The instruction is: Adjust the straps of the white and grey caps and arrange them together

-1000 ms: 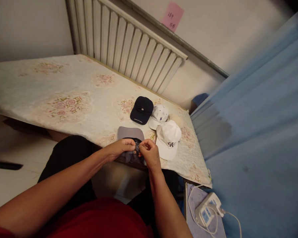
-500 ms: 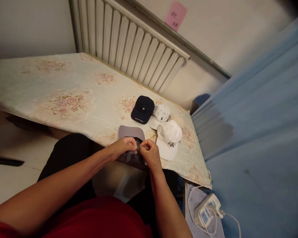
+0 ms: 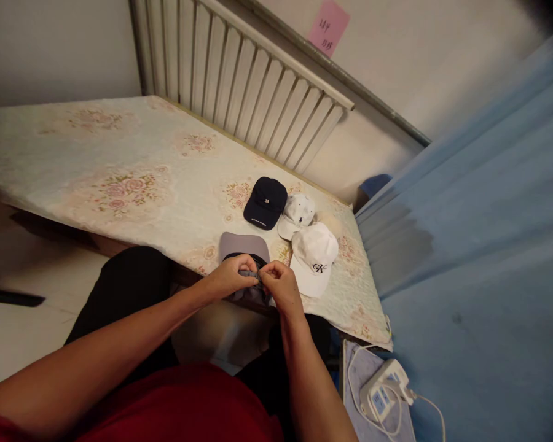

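Note:
A grey baseball cap [image 3: 243, 243] lies at the near edge of the table, brim pointing away from me and its dark inside partly showing. My left hand [image 3: 234, 274] pinches the cap's back strap [image 3: 249, 273] from the left. From the other side my right hand [image 3: 279, 281] pinches the same strap, its fingertips almost meeting the left ones. The strap's fastening is too small and covered to make out. Just beyond sits a navy cap [image 3: 265, 203]. Right of my hands are a white cap with black letters [image 3: 316, 258] and a smaller white cap [image 3: 298, 215].
A floral cloth [image 3: 166, 209] covers the table. Behind the white caps is a cream-coloured cap or hat [image 3: 329, 223]. A radiator [image 3: 253, 92] stands along the wall, a blue curtain [image 3: 479, 245] hangs at right, and a power strip with cables [image 3: 384, 388] lies lower right.
My left hand has turned slightly, and more of the strap shows between the fingers. Both hands stay at the back of the grey cap; the other caps have not moved.

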A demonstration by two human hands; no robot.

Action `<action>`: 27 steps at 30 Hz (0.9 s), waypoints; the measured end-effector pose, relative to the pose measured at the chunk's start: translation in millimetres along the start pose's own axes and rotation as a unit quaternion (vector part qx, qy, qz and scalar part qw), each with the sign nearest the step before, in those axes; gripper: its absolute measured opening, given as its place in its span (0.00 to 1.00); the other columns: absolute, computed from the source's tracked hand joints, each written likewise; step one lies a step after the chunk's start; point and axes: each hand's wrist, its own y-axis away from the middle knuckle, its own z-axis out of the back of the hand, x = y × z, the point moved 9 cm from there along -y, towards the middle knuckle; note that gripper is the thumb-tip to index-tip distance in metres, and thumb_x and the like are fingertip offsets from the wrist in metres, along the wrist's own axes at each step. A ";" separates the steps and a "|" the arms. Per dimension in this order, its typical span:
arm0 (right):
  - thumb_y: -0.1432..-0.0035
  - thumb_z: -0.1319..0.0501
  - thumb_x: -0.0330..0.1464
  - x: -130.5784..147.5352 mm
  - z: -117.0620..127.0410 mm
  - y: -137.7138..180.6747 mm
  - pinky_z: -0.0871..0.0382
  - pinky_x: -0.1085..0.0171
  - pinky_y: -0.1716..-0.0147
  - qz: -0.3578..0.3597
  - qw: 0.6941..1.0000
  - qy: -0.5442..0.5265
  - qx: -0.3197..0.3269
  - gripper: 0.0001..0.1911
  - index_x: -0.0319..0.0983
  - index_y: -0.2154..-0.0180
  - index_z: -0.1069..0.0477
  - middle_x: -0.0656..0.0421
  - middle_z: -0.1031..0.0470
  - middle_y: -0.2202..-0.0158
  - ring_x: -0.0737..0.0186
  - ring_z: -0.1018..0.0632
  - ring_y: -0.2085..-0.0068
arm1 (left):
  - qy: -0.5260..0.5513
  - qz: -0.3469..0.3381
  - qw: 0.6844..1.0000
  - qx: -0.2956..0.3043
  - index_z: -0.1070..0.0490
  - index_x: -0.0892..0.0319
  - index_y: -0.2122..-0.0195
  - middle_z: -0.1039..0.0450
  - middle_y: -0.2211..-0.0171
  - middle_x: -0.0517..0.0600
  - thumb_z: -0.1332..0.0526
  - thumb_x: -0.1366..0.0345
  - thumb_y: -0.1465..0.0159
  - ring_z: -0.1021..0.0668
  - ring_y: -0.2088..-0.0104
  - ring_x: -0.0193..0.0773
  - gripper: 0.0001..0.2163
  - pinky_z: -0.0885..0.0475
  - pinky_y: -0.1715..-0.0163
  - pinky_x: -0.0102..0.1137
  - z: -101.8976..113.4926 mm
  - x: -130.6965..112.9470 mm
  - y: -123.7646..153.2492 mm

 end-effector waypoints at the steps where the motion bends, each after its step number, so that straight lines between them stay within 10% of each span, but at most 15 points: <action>1: 0.54 0.40 0.32 -2.0 -0.9 -0.4 0.43 0.70 0.82 -0.010 1.000 -0.017 0.008 0.03 0.39 0.75 0.30 0.69 0.35 0.85 0.71 0.35 0.83 | -0.011 -0.007 1.000 -0.004 0.35 0.59 0.68 0.31 0.74 0.43 0.37 0.65 0.51 0.28 0.73 0.32 0.10 0.37 0.72 0.27 0.7 -0.9 0.2; 27: 0.53 0.39 0.31 10.3 -9.6 6.3 0.36 0.69 0.75 0.017 0.997 -0.041 0.069 0.06 0.40 0.69 0.31 0.67 0.31 0.82 0.68 0.28 0.78 | -0.038 -0.024 0.999 0.027 0.34 0.57 0.67 0.28 0.71 0.46 0.38 0.64 0.47 0.26 0.69 0.35 0.08 0.34 0.69 0.28 3.0 0.3 0.7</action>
